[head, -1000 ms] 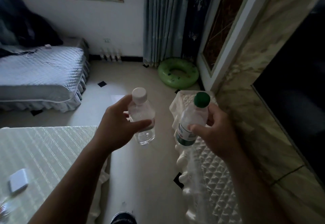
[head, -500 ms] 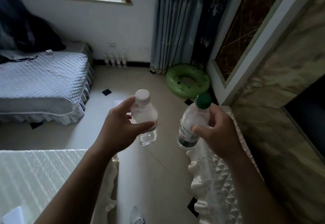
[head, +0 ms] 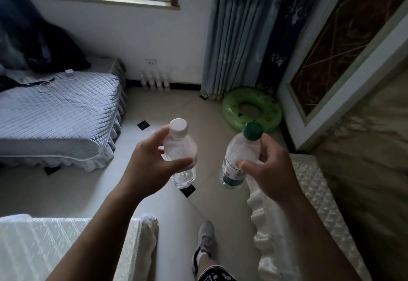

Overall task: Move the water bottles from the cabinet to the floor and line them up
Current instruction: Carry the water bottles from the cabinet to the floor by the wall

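Note:
My left hand (head: 147,166) grips a short clear bottle with a white cap (head: 181,148), held upright in the air above the tiled floor (head: 167,108). My right hand (head: 268,166) grips a taller clear bottle with a green cap and green-and-white label (head: 239,155), tilted slightly right. The two bottles hang side by side, apart from each other. Far off, several small bottles (head: 155,82) stand in a row on the floor against the wall under the window. On the right, the cabinet with a white quilted cover (head: 309,192) lies beside my right forearm.
A bed with a grey quilted cover (head: 55,115) fills the left. A green inflatable ring (head: 251,108) lies by the curtain (head: 238,33). A white-covered table (head: 55,247) is at the bottom left. My foot in a grey shoe (head: 205,241) steps on the tiles between table and cabinet.
The view has advanced along the aisle toward the far wall. Both hands keep their bottles in the same hold. My foot has come into view below.

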